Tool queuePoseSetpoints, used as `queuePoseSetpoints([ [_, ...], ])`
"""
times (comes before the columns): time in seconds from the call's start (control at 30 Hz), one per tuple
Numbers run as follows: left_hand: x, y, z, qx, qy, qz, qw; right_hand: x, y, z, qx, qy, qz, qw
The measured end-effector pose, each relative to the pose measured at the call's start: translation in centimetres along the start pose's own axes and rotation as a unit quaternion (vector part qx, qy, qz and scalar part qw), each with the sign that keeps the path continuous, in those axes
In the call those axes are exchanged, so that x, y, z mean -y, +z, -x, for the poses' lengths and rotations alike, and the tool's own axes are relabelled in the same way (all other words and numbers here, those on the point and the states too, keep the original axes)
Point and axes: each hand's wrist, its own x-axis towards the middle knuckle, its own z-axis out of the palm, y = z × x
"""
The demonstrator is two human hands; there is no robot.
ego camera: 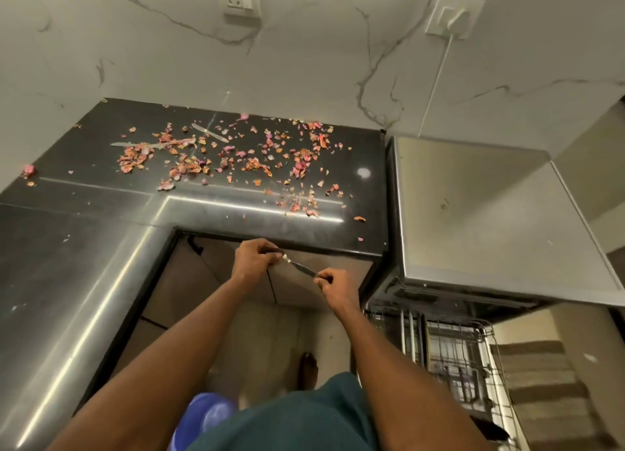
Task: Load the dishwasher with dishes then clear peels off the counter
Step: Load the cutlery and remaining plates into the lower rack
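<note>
hands: left hand [254, 257] grips the knife [297, 265] handle, right hand [330, 280] pinches its tip, in front of the counter [101, 247] front edge | peels [236, 156] lie all over counter back | dishwasher [473, 213] beside counter right edge

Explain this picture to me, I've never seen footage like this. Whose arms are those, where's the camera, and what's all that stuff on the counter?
There is no machine here. The camera sits on a person's head and looks down, so the two arms are that person's own. The left hand and the right hand each pinch one end of a small knife, held in the air just in front of the counter. Pink and orange peels lie scattered over the dark counter, and two more knives lie among them near the wall. At the right stands the dishwasher, with its wire rack pulled out below. A blue tub sits on the floor by the person's legs.
</note>
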Motion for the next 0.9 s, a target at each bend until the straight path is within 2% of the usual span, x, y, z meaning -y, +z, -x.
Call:
queuePoseSetpoints([
  [0.3,4.1,2.4,12.2,0.018,0.043,-0.083,0.996,-5.9,1.6,13.2,-0.034,-0.007,0.029,0.999],
  [0.57,6.4,5.1,22.9,0.021,0.044,-0.113,0.992,-11.1,1.6,23.0,0.000,0.019,0.075,0.997],
  [0.9,6.2,14.0,32.4,0.126,0.045,-0.104,0.986,-19.7,-2.2,34.5,-0.028,0.081,0.050,0.995],
])
